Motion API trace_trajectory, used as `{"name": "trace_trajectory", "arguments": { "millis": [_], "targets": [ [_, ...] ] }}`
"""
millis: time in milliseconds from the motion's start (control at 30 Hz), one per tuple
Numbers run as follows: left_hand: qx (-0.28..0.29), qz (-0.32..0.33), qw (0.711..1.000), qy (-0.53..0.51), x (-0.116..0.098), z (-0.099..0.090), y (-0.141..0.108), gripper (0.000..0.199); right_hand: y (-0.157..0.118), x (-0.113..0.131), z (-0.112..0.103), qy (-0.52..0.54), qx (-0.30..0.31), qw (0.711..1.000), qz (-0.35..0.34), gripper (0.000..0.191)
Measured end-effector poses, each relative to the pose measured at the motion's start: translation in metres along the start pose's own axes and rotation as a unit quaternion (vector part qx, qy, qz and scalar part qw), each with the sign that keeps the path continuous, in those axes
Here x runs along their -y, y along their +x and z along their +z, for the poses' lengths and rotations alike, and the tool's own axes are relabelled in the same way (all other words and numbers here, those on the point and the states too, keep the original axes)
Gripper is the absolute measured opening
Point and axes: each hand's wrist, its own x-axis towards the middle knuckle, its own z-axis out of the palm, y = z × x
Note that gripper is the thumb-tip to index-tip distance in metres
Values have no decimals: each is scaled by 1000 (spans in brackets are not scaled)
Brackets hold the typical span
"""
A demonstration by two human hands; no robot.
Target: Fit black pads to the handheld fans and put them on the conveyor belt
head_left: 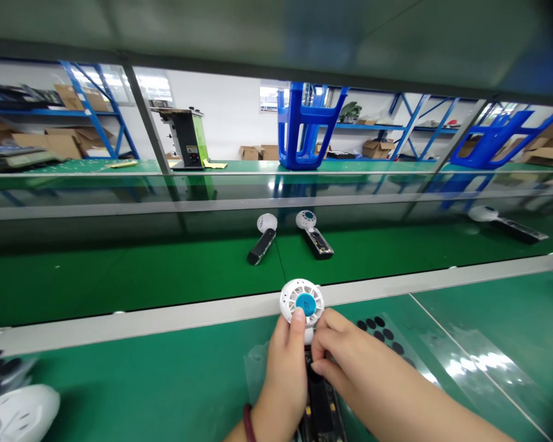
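A small handheld fan with a white round head (pixel 301 294) and a blue centre disc stands in front of me. Its dark handle (pixel 321 408) points toward me and shows circuit parts. My left hand (pixel 286 362) is closed around the fan, thumb pressed near the blue disc. My right hand (pixel 341 344) is closed in a pinch at the neck and top of the handle; what its fingertips hold, if anything, is hidden. Just right of it, partly behind the forearm, lies a clear sheet of black round pads (pixel 388 334).
Beyond the white rail (pixel 166 316), a green belt carries a black-handled fan (pixel 262 245), another fan (pixel 317 242) and one at far right (pixel 518 228). A white fan head (pixel 21 414) sits at lower left. Overhead hangs a shelf (pixel 239 37); blue stools (pixel 306 132) stand behind.
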Motion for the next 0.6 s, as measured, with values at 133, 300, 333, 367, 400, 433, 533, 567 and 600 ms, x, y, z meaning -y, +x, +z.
{"name": "trace_trajectory", "arguments": {
  "millis": [133, 300, 333, 367, 400, 433, 533, 567, 600],
  "targets": [
    [6, 2, 1000, 3, 1, -1, 0, 48, -2, -6, 8, -8, -38, 999, -3, 19],
    [3, -1, 1000, 12, 3, -2, 2, 49, -8, -5, 13, 29, -66, 997, 18, 20],
    [2, 1, 1000, 12, 4, -2, 3, 48, -9, -6, 14, 35, -72, 997, 17, 21],
    [2, 5, 1000, 12, 5, -2, 3, 47, -10, -7, 15, 41, -78, 996, 14, 21],
    [4, 4, 1000, 8, 6, -2, 3, 47, -11, -9, 18, 49, -87, 995, 12, 21],
    [6, -1, 1000, -2, 7, -2, 3, 47, -11, -12, 20, 63, -98, 993, 15, 21],
    [9, -33, 999, -39, 9, -1, 2, 49, -8, -24, 32, 181, -121, 974, 62, 42],
    [7, -37, 998, -49, 9, -1, 2, 49, -6, -28, 36, 245, -108, 960, 77, 53],
    [3, -34, 998, -56, 9, -1, 1, 49, -5, -31, 40, 308, -85, 944, 84, 62]
  ]
}}
